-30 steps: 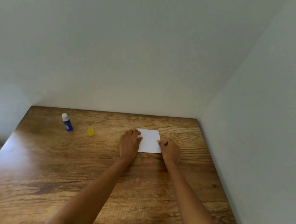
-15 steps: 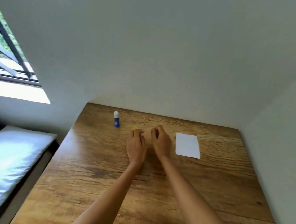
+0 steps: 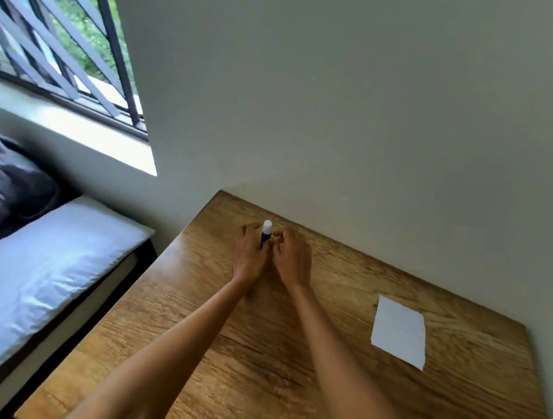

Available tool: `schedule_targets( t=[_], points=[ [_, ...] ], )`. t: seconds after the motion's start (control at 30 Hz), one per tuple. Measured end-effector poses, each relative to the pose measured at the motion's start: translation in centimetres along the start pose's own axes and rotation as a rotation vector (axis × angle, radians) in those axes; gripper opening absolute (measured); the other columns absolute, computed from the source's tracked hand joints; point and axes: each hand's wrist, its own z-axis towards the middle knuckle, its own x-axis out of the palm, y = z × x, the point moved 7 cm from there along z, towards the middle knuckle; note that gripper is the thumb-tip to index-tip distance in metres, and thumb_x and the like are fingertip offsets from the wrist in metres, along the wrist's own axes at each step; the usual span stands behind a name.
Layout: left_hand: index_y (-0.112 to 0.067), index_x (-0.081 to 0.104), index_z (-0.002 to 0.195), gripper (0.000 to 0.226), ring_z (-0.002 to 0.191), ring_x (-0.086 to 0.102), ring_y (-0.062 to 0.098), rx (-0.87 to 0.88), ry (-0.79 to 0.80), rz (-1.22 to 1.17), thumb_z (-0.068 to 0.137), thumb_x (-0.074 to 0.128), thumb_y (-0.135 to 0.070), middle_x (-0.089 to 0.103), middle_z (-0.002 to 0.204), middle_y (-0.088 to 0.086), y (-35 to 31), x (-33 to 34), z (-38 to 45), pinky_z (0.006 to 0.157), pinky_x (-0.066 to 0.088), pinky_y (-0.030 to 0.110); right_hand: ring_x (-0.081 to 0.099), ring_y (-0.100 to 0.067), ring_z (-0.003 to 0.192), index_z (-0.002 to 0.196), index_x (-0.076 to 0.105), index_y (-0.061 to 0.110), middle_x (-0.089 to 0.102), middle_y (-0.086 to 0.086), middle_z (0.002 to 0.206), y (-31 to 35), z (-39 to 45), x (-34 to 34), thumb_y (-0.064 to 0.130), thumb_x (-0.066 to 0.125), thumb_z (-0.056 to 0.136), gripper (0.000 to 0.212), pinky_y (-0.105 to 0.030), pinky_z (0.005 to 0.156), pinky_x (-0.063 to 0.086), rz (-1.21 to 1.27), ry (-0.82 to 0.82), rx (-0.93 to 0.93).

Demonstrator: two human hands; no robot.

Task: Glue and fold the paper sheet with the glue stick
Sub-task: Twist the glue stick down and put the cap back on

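The glue stick (image 3: 265, 233), blue with a white uncapped top, stands upright at the far left of the wooden table (image 3: 254, 359). My left hand (image 3: 249, 255) curls around its blue body from the left. My right hand (image 3: 292, 258) sits against the stick's right side with its fingers curled; what they hold is hidden. The yellow cap is out of sight. The folded white paper sheet (image 3: 400, 332) lies flat on the table well to the right, away from both hands.
The table stands in a corner, with walls along its far and right sides. A bed with a white pillow (image 3: 32, 273) runs beside the table's left edge. A dark bag (image 3: 3, 189) and a barred window (image 3: 49, 28) are beyond it.
Both hands left the paper and moved left past the yellow cap to the glue stick. The cap no longer shows. My view swung left, so the paper now lies to the right.
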Motion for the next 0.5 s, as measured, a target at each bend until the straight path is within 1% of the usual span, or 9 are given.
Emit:
schedule_targets(
  t=[0.1,0.13,0.2,0.27,0.3,0.37,0.4,0.43,0.5],
  points=[
    [-0.010,0.055,0.112,0.023,0.098,0.056,0.021,0.020,-0.012,-0.115,0.090,0.055,-0.017,0.060,0.109,0.007,-0.3,-0.5,0.3,0.079,0.044,0.028,0.056,-0.019,0.099,0.101,0.061,0.014,0.063,-0.002,0.105,0.0,-0.2,0.3,0.018,0.050,0.090,0.016,-0.035,0.088,0.041,0.005,0.020,-0.022],
    [-0.010,0.057,0.109,0.021,0.094,0.059,0.020,0.028,-0.008,-0.162,0.090,0.056,-0.015,0.062,0.105,0.006,-0.5,-0.8,0.3,0.076,0.044,0.026,0.056,-0.018,0.100,0.102,0.061,0.014,0.063,-0.001,0.107,0.0,-0.4,0.2,0.018,0.051,0.090,0.016,-0.035,0.087,0.044,0.048,0.016,-0.015],
    [-0.010,0.058,0.108,0.019,0.089,0.061,0.016,0.056,0.021,-0.223,0.089,0.059,-0.013,0.064,0.101,0.004,-1.2,-1.4,0.2,0.072,0.046,0.022,0.057,-0.017,0.099,0.107,0.059,0.016,0.060,-0.001,0.110,0.1,-1.0,-0.2,0.019,0.054,0.090,0.019,-0.036,0.081,0.050,0.170,0.025,0.014],
    [-0.010,0.059,0.108,0.020,0.086,0.060,0.010,0.100,0.070,-0.239,0.088,0.059,-0.014,0.064,0.099,0.001,-2.3,-2.3,-0.1,0.068,0.046,0.015,0.058,-0.013,0.097,0.113,0.055,0.019,0.055,0.002,0.114,0.4,-1.6,-0.7,0.024,0.056,0.090,0.024,-0.033,0.078,0.053,0.289,0.058,0.059],
    [-0.011,0.060,0.108,0.020,0.083,0.059,0.007,0.119,0.091,-0.244,0.088,0.059,-0.015,0.064,0.098,0.000,-2.9,-2.7,-0.2,0.066,0.045,0.014,0.058,-0.010,0.096,0.115,0.054,0.020,0.053,0.004,0.115,0.7,-1.8,-1.1,0.026,0.057,0.090,0.026,-0.031,0.078,0.053,0.335,0.075,0.070],
    [-0.012,0.061,0.107,0.019,0.079,0.058,0.002,0.156,0.130,-0.253,0.089,0.059,-0.017,0.064,0.095,-0.002,-4.3,-3.9,-0.6,0.065,0.043,0.014,0.057,-0.006,0.093,0.117,0.055,0.023,0.053,0.006,0.116,1.6,-2.4,-2.4,0.029,0.055,0.091,0.027,-0.027,0.079,0.052,0.398,0.088,0.082],
    [-0.011,0.062,0.106,0.019,0.078,0.058,0.002,0.180,0.152,-0.263,0.089,0.059,-0.018,0.065,0.094,0.000,-5.1,-4.6,-0.9,0.066,0.043,0.014,0.058,-0.008,0.095,0.118,0.057,0.023,0.055,0.004,0.116,2.1,-2.7,-3.2,0.030,0.054,0.092,0.027,-0.027,0.079,0.051,0.418,0.091,0.091],
    [-0.010,0.062,0.106,0.019,0.079,0.059,0.005,0.206,0.177,-0.279,0.089,0.059,-0.018,0.066,0.094,0.002,-6.0,-5.3,-1.3,0.069,0.045,0.017,0.059,-0.011,0.097,0.119,0.058,0.022,0.058,0.001,0.117,2.7,-3.0,-4.0,0.032,0.052,0.093,0.028,-0.028,0.080,0.050,0.430,0.090,0.097],
    [-0.009,0.062,0.105,0.018,0.084,0.062,0.016,0.239,0.241,-0.327,0.089,0.059,-0.018,0.067,0.092,0.004,-7.5,-6.5,-2.0,0.076,0.050,0.028,0.060,-0.017,0.100,0.120,0.059,0.020,0.063,-0.004,0.115,4.1,-3.7,-5.5,0.035,0.049,0.094,0.031,-0.027,0.078,0.048,0.440,0.090,0.077]
  ],
)
